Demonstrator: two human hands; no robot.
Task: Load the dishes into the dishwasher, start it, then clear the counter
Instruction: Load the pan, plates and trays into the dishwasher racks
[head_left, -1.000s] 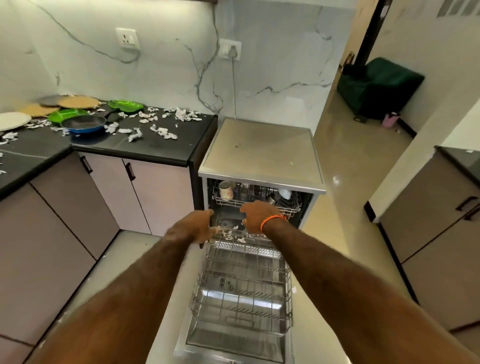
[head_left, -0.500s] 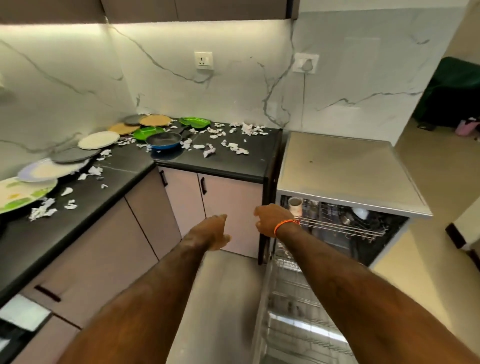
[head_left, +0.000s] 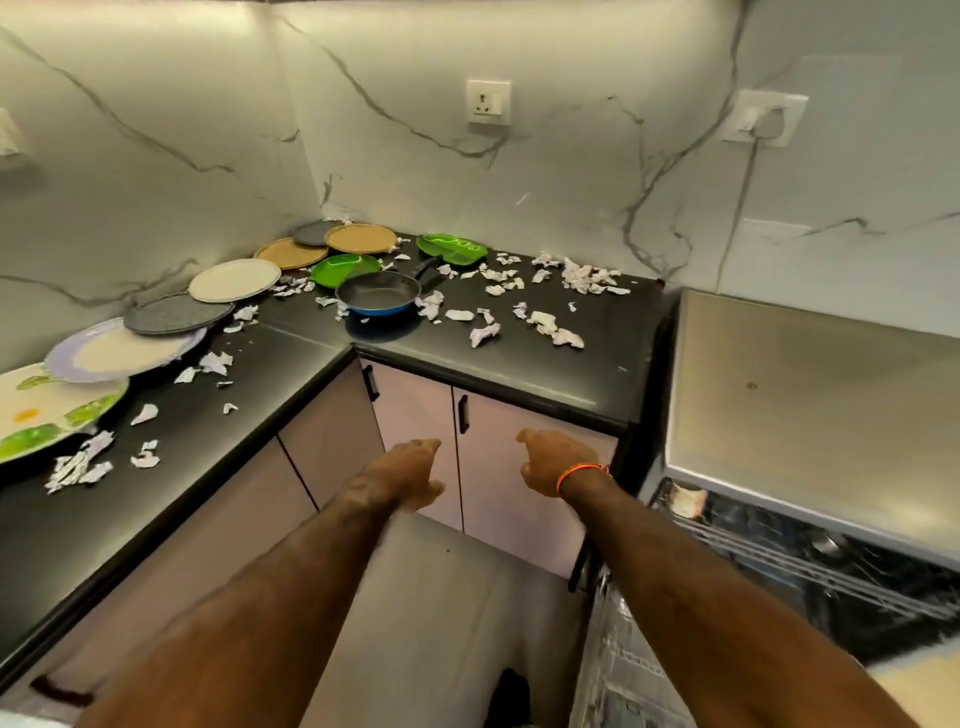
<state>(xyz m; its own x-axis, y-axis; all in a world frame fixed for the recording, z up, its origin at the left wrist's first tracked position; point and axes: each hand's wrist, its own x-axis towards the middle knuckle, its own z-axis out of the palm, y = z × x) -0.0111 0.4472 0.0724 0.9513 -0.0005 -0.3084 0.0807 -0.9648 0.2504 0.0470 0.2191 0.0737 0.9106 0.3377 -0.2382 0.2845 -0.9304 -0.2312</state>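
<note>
- Presently, frying pan (head_left: 378, 299): round, blue outside, dark non-stick inside; on the black counter (head_left: 545, 364) near the corner; its black handle runs up and to the right toward the wall, ending just beside the rear green plate (head_left: 452, 245).
- Green plates: glossy, divided; the second green plate (head_left: 345, 268) touches the pan's far rim.
- Tan plates (head_left: 358, 238): two, round, matte, side by side in the corner; a dark grey plate (head_left: 314, 232) partly under them.
- Row along the left run of counter, each overlapping the next: cream plate (head_left: 235, 279), speckled grey plate (head_left: 176, 314), lilac-rimmed plate (head_left: 124, 351), large white plate with green and yellow pattern (head_left: 47, 410).
- Paper scraps (head_left: 540, 319): white, crumpled, strewn across both runs of the counter.
- Dishwasher (head_left: 810, 384): flat grey metal top, right of the counter; door open, wire upper rack (head_left: 779, 561) showing; a pale cup (head_left: 688, 501) at the rack's left end, blurred.
- Left hand (head_left: 408, 470): held out in front of the cabinet doors, fingers loosely curled, holding nothing.
- Right hand (head_left: 553, 462): likewise out and loose, nothing in it; orange band (head_left: 582, 472) on the wrist.
- Room: white marble-veined wall, two sockets, the right socket (head_left: 763, 118) with a cord (head_left: 737, 208) plugged in; pale cabinet doors (head_left: 498, 467) with black handles; grey floor.
</note>
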